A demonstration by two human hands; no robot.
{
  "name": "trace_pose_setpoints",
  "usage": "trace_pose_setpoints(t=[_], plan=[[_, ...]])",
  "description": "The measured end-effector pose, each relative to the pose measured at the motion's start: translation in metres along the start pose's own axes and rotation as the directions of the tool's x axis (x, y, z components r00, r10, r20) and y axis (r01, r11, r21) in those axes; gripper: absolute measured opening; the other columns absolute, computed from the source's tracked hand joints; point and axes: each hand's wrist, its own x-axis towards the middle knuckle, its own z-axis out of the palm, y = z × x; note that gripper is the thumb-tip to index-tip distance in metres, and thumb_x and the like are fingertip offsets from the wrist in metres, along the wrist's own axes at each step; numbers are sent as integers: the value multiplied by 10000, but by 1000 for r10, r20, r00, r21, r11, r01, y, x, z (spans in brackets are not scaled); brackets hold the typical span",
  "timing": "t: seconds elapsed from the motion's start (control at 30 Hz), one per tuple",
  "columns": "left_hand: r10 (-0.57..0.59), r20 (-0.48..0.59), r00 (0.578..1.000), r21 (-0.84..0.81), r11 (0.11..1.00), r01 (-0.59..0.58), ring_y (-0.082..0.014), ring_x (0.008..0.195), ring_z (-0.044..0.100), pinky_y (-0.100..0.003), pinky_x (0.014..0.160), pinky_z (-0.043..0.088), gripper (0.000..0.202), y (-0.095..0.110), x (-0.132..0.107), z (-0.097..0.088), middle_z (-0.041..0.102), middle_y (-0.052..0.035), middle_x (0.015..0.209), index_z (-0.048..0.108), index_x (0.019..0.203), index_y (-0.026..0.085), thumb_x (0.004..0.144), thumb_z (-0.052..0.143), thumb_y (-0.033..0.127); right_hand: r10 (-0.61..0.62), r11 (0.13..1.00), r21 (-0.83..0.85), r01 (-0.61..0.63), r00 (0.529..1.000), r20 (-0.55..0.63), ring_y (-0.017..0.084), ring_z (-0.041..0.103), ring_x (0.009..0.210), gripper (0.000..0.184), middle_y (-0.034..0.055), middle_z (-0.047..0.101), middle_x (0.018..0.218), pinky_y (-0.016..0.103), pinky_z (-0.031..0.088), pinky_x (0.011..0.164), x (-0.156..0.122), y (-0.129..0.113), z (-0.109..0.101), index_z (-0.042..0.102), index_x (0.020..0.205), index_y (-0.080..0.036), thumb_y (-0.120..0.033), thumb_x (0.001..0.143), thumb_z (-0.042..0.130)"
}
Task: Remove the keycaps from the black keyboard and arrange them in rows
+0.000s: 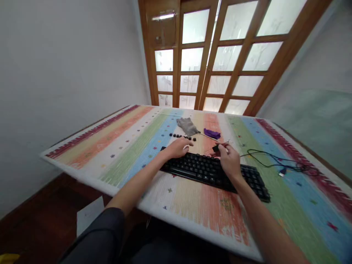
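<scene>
A black keyboard (203, 170) lies at a slant on the striped tablecloth, partly covered by my right forearm. My left hand (178, 147) is over its upper left edge, thumb and forefinger apart, with nothing visible between them. Just beyond those fingers stands a row of several small black keycaps (178, 136); the hand partly hides the row. My right hand (229, 157), above the keyboard's right half, has its fingers closed on a thin wire tool with a dark square part (216, 148). Its exact kind is too small to make out.
Beyond the keycaps lie a grey cloth (187, 126), a thin rod (208, 136) and a purple cloth (212, 133). A black USB cable (271, 157) curls on the right. The table's near edge (189, 230) runs before my body; wooden glazed doors (200, 55) stand behind.
</scene>
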Motion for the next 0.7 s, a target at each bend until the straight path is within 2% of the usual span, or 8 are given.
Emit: trace_pose_setpoints(t=[0.17,0.3,0.5,0.7], plan=[[63,52,997,-64,996,-60,-214,1070,621,-367,1015,451,307,4,17,8,708,-86,1118,693,1053,145,794,542,78,21,999,-49,-24,999,-49,214,668,481,253,15,643,555,308,555,503,3,3,-4,637,853,-174,-408,783,570],[80,88,993,-92,993,-72,-218,1007,642,-348,955,481,304,10,22,16,722,-91,1060,720,1003,136,742,579,73,21,1000,-7,-21,1000,-5,227,670,485,226,19,641,541,334,575,510,4,10,-4,609,840,-187,-406,780,598],[23,93,995,-225,974,-2,-179,872,662,-288,830,521,277,15,14,21,741,-78,960,733,955,125,747,557,71,-60,998,13,60,998,6,214,693,547,260,31,673,635,324,581,540,1,10,2,599,909,-179,-420,811,604],[-27,73,997,-277,960,47,-176,851,669,-298,823,534,223,17,6,21,741,-87,947,726,971,117,786,601,128,-78,992,-90,86,993,87,202,666,534,327,56,683,647,264,477,427,-1,8,6,617,917,-159,-472,826,589]])
